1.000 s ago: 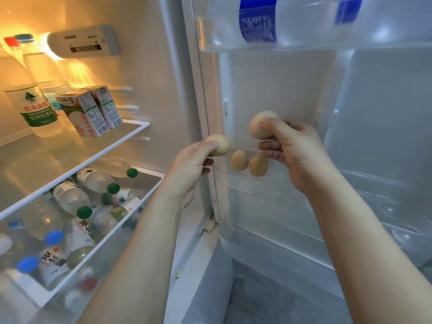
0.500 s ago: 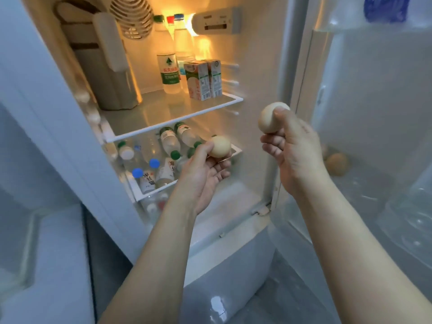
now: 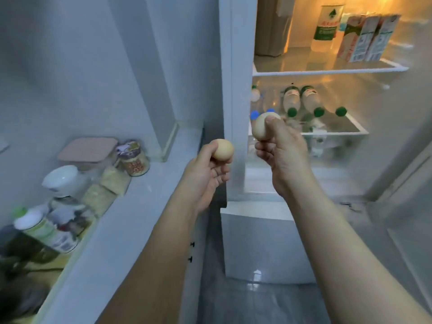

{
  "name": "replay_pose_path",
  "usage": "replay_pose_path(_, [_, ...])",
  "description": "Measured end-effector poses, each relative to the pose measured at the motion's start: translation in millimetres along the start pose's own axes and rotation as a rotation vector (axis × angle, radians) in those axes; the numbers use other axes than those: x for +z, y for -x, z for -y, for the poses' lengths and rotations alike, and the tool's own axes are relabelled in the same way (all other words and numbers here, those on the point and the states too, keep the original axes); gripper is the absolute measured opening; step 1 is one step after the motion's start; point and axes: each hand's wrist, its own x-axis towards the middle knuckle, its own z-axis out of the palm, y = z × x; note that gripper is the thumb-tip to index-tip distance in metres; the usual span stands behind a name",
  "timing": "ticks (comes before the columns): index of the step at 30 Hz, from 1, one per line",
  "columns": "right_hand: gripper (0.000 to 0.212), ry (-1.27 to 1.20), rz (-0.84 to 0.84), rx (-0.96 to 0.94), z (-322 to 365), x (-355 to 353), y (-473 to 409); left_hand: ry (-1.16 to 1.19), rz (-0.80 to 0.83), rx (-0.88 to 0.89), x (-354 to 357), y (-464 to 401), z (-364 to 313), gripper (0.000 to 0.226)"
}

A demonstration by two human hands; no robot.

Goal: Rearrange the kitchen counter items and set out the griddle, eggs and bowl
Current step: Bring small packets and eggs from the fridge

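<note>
My left hand (image 3: 207, 174) holds a tan egg (image 3: 223, 149) at its fingertips, just in front of the fridge's left edge. My right hand (image 3: 284, 155) grips a paler egg (image 3: 261, 128) between thumb and curled fingers, in front of the open fridge (image 3: 327, 71). Both eggs sit at about chest height, roughly a hand's width apart. No griddle or bowl shows in this view.
A white counter (image 3: 140, 206) runs along the left, carrying a pink-lidded container (image 3: 87, 149), a printed jar (image 3: 133, 159), a white-capped jar (image 3: 62, 181) and several bottles. The fridge shelves hold milk cartons (image 3: 367, 38) and lying water bottles (image 3: 301, 100). Grey tiled floor lies below.
My view has swung left from the fridge door to the counter. Both hands have drawn back from the door shelf, each still holding its egg.
</note>
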Motion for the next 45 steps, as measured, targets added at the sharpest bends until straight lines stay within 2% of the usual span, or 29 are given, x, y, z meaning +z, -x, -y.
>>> replay_pose_path(2, [0.031,0.009,0.056,0.033,-10.9,20.0,11.5,0.02,-0.058,0.023,-24.4,17.2,-7.1,0.032])
replay_pose_path(6, [0.016,0.032,0.186,0.087,-31.7,66.1,47.0,0.039,-0.202,0.086,-78.1,62.9,-21.6,0.034])
replay_pose_path(9, [0.021,0.053,0.292,0.143,-45.9,99.2,84.8,0.038,-0.324,0.122,-118.1,104.9,-29.7,0.033])
replay_pose_path(15, [0.029,0.07,0.508,0.275,-65.6,151.6,184.8,0.074,-0.5,0.182,-186.8,210.8,-37.0,0.036])
replay_pose_path(20, [0.019,0.052,0.673,0.32,-74.9,181.2,282.7,0.112,-0.605,0.239,-239.4,306.1,-30.5,0.037])
replay_pose_path(24, [0.023,0.072,0.795,0.37,-86.2,197.3,369.2,0.145,-0.713,0.27,-273.9,395.4,-19.3,0.037])
replay_pose_path(31, [0.024,0.094,0.984,0.489,-103.5,207.0,496.5,0.203,-0.931,0.29,-303.3,534.3,10.9,0.033])
replay_pose_path(37, [0.029,0.15,1.281,0.598,-103.2,216.6,604.6,0.281,-1.241,0.338,-312.1,653.0,37.8,0.039])
replay_pose_path(41, [0.024,0.193,1.466,0.685,-104.2,212.0,671.1,0.355,-1.413,0.382,-302.7,721.8,58.3,0.037])
replay_pose_path(45, [0.027,0.243,1.637,0.721,-108.6,196.9,733.7,0.422,-1.574,0.449,-284.6,784.6,80.5,0.033])
